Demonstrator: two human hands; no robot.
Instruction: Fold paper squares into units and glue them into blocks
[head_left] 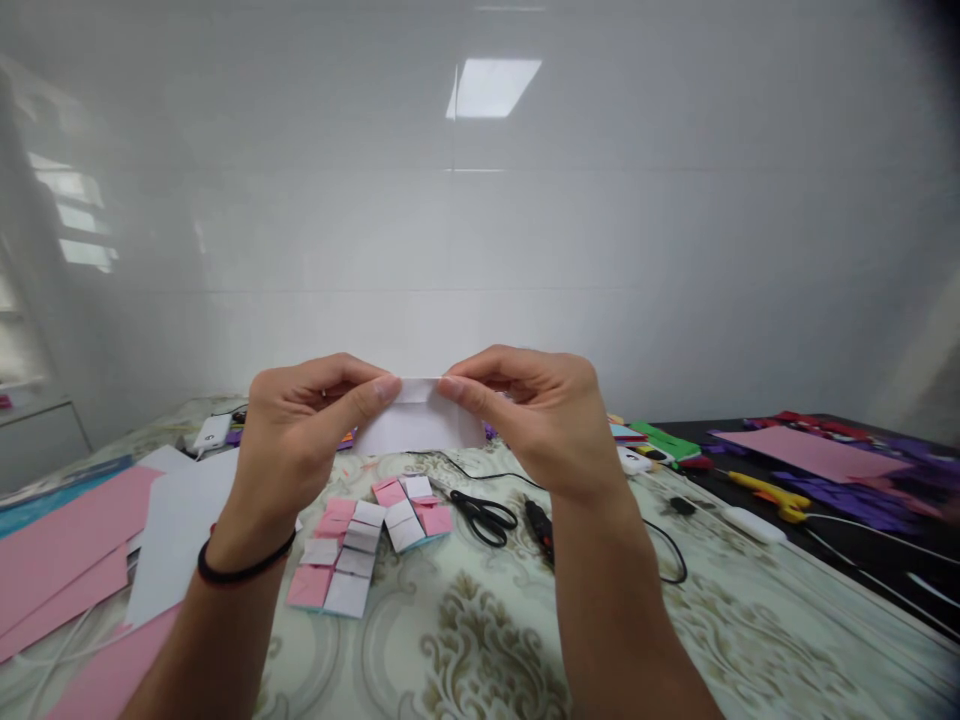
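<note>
A white sheet of paper [420, 428] is held up in front of me, its top edge folded over in a narrow strip. My left hand [311, 420] pinches the fold at its left end, thumb on the near side. At the other end my right hand [536, 410] pinches the same fold, its thumb a short gap from the left one. Below the paper, on the patterned tablecloth [480, 640], lie pink and white folded paper pieces [349, 555] in blocks. Black-handled scissors [487, 515] rest beside them.
Pink sheets [75, 540] and white sheets [184, 520] lie at the left. A black corded tool [538, 530] is near my right forearm. Farther right are a yellow glue gun [772, 495], a white power strip [754, 524], a pink sheet [814, 455] and purple paper pieces [855, 500].
</note>
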